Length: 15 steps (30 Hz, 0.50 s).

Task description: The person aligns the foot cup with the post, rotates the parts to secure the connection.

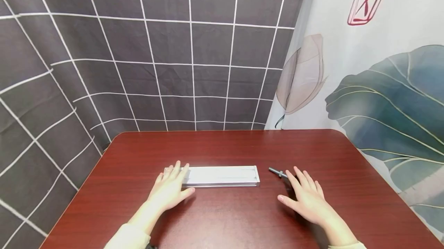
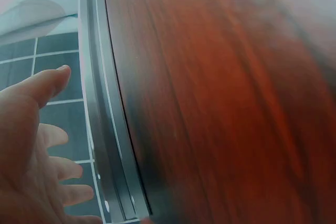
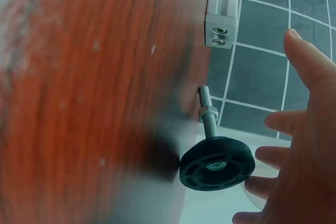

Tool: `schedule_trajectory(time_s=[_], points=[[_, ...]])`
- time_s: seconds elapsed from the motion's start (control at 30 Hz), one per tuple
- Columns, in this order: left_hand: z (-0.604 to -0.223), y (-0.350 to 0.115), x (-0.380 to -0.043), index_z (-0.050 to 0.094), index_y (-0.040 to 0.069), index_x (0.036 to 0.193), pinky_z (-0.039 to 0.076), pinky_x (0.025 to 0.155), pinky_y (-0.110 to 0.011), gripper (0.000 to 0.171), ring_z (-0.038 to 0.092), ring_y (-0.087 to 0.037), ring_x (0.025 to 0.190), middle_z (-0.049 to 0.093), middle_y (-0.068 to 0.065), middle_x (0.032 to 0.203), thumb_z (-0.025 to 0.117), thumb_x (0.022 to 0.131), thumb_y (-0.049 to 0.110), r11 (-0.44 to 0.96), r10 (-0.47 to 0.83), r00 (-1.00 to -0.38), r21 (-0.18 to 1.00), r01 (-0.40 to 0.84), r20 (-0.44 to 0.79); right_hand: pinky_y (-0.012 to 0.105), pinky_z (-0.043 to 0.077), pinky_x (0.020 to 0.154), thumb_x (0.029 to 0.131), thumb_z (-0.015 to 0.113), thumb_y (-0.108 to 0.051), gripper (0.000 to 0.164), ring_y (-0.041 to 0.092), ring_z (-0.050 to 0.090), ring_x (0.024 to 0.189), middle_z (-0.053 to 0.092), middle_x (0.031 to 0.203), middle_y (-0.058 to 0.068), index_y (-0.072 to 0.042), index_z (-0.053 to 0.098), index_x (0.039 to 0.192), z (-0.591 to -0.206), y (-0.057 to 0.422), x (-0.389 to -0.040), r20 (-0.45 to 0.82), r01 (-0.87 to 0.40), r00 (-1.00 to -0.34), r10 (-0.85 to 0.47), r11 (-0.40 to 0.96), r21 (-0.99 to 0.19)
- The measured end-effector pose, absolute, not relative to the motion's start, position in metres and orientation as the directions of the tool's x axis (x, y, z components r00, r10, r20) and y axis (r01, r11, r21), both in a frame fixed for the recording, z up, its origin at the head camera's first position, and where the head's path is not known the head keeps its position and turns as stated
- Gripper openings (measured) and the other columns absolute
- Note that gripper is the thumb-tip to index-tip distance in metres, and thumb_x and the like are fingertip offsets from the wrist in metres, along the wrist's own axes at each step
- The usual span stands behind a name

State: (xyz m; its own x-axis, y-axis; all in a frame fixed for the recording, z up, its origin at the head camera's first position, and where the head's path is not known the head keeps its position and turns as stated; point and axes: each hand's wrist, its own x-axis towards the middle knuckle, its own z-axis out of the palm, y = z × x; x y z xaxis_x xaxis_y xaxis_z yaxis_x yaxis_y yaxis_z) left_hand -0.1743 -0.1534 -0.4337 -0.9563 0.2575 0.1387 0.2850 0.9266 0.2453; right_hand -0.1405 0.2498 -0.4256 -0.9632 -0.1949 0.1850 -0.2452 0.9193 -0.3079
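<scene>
A silver aluminium profile bar (image 1: 222,175) lies lengthwise across the table. My left hand (image 1: 168,189), fingers spread, is over the bar's left end; whether it touches is unclear. The left wrist view shows the bar's long grooved side (image 2: 102,93) beside the fingers. To the right of the bar lies a levelling foot, its threaded stud (image 1: 277,172) pointing left and carrying a nut. My right hand (image 1: 306,199) hovers by it with straight, spread fingers and hides its base in the head view. That round black base (image 3: 217,163) shows in the right wrist view, near the fingertips.
The red-brown wooden table (image 1: 222,218) has rounded far corners. Behind it hangs a dark grey curtain (image 1: 211,44) with a white grid, and at the right a white curtain (image 1: 333,98) with leaf and flower prints. Two holes or screws show on the bar's end face (image 3: 219,34).
</scene>
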Motion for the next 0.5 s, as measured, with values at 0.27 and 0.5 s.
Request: schedule_trajectory(time_s=[0.27, 0.5], points=[[-0.435, -0.145, -0.182, 0.039, 0.011, 0.142, 0.019, 0.103, -0.060, 0.077, 0.032, -0.040, 0.131, 0.033, -0.021, 0.146, 0.064, 0.081, 0.051, 0.922, 0.285, -0.951, 0.236, 0.306, 0.122, 0.068, 0.017, 0.094, 0.082, 0.064, -0.052, 0.078, 0.047, 0.021, 0.130, 0.029, 0.144, 0.021, -0.004, 0.040, 0.139, -0.423, 0.251, -0.137, 0.186, -0.241, -0.964, -0.189, 0.918, -0.314], [-0.436, -0.136, -0.192, 0.039, 0.014, 0.143, 0.019, 0.104, -0.059, 0.078, 0.031, -0.039, 0.133, 0.032, -0.019, 0.146, 0.064, 0.080, 0.053, 0.912, 0.313, -0.942, 0.239, 0.334, 0.121, 0.067, 0.017, 0.095, 0.081, 0.064, -0.052, 0.079, 0.047, 0.022, 0.130, 0.030, 0.144, 0.022, -0.003, 0.041, 0.139, -0.422, 0.253, -0.134, 0.188, -0.240, -0.964, -0.189, 0.920, -0.308]])
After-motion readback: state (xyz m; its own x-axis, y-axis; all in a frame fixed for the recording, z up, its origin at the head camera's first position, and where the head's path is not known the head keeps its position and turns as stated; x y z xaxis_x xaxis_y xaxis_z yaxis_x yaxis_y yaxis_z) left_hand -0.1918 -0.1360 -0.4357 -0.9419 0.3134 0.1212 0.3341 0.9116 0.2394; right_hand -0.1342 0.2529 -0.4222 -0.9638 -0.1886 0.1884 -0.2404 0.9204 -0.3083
